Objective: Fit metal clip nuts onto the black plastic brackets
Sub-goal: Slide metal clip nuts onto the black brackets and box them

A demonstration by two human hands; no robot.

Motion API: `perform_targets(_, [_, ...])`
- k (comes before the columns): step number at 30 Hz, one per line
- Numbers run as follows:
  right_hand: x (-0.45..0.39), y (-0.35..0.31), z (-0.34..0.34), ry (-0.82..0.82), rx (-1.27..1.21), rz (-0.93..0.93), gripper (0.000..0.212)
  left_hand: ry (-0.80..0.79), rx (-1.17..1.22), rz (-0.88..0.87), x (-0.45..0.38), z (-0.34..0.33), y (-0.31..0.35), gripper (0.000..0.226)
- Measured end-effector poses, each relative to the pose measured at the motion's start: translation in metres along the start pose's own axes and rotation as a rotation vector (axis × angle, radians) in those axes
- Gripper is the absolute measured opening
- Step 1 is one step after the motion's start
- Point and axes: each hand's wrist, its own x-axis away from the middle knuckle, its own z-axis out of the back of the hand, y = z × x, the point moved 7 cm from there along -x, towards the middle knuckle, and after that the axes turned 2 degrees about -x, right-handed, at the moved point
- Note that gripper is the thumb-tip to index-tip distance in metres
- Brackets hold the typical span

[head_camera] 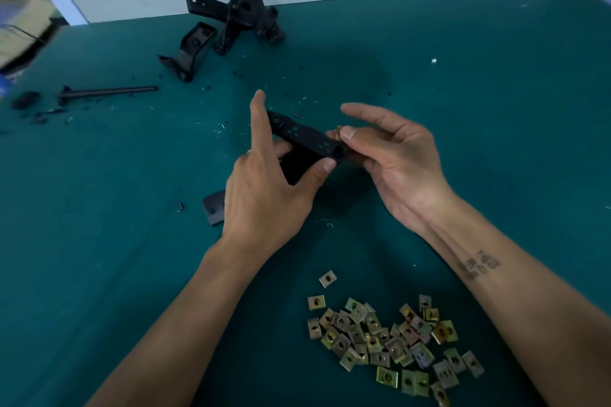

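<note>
My left hand (264,188) grips a black plastic bracket (305,137) above the green table, thumb under its right end and index finger stretched along its far side. My right hand (393,158) pinches a brass-coloured metal clip nut (338,132) between thumb and fingers, right at the bracket's right end, touching it. A pile of several loose clip nuts (383,340) lies on the table near me, between my forearms.
Several black brackets (228,20) are heaped at the table's far edge by the wall. A black rod (109,91) lies at the left. A small black plate (214,211) sits left of my left wrist. Plastic shavings dot the green mat (463,109).
</note>
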Motion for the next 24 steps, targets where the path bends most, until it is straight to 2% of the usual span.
perform_targets(4, [0.005, 0.002, -0.001, 0.045, 0.059, 0.017, 0.012, -0.015, -0.033, -0.064, 0.003, 0.001, 0.009, 0.107])
perform_targets(7, [0.010, 0.004, -0.002, 0.098, 0.012, 0.033, 0.008, -0.006, -0.043, -0.078, 0.003, 0.004, 0.014, 0.105])
perform_targets(17, [0.015, 0.009, 0.000, 0.197, -0.015, 0.038, 0.009, 0.005, -0.092, -0.073, 0.006, 0.006, 0.018, 0.108])
perform_targets(24, [0.014, 0.007, -0.002, 0.152, 0.057, 0.055, 0.013, 0.010, -0.103, -0.039, 0.005, 0.007, 0.015, 0.109])
